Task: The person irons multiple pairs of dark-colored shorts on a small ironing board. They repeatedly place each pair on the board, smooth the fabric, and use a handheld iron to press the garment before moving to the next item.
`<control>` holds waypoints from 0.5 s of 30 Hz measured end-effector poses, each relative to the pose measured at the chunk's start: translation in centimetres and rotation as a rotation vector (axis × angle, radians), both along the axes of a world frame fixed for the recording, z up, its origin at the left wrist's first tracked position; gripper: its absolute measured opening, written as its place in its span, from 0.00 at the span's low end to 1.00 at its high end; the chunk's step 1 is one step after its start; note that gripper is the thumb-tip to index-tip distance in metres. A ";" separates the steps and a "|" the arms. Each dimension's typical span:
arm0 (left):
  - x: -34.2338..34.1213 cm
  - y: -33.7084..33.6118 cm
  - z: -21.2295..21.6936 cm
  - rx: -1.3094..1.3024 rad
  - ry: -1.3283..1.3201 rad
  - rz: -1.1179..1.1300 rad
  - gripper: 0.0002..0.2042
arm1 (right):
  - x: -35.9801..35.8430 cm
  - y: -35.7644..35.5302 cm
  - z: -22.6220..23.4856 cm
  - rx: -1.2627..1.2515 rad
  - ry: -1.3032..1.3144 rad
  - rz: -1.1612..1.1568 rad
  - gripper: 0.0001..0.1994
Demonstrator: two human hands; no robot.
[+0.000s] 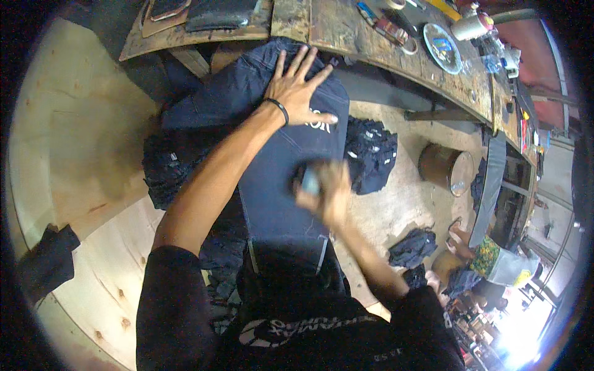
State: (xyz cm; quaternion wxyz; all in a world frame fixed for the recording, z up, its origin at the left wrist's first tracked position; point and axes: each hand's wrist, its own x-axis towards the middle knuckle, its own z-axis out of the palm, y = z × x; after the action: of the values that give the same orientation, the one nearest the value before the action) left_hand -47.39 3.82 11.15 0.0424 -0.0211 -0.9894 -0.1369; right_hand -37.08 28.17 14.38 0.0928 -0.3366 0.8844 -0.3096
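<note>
A worn, stained wooden bench [337,28] is running across the far side, bending away to the right. On its left end, dark flat items [223,13] are lying near the edge. Farther right, a pale blue-rimmed plate [456,67] is resting on the wood, with a white spool [470,26] standing just beyond. Below, the pale floor [405,204] is carrying a brown drum-shaped object [440,167] and, nearer, a dark cloth bundle [413,247].

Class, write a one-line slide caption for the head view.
Left hand spread flat on dark cloth, motion-blurred right hand gripping a bluish object, a cluttered wooden bench beyond.
</note>
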 end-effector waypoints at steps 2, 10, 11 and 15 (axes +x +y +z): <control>-1.3 -0.2 0.5 -0.103 0.053 -0.132 0.57 | 1.8 1.0 0.9 -0.055 -0.021 0.173 0.29; -4.5 -1.9 -0.6 0.070 0.052 -0.144 0.56 | -5.9 -5.4 1.0 -0.119 0.045 0.180 0.25; -4.4 -1.8 -0.9 0.048 0.103 -0.132 0.56 | -5.8 -4.8 1.2 -0.089 0.052 0.237 0.24; -4.4 -1.4 -0.4 -0.021 0.160 -0.034 0.50 | -7.8 -3.4 1.8 -0.282 -0.323 -0.151 0.25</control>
State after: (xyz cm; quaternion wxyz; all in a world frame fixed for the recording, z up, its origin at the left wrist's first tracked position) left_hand -51.80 2.42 10.78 0.1190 -0.0493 -0.9838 -0.1249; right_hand -44.89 24.79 16.22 0.1619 -0.2251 0.8286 -0.4863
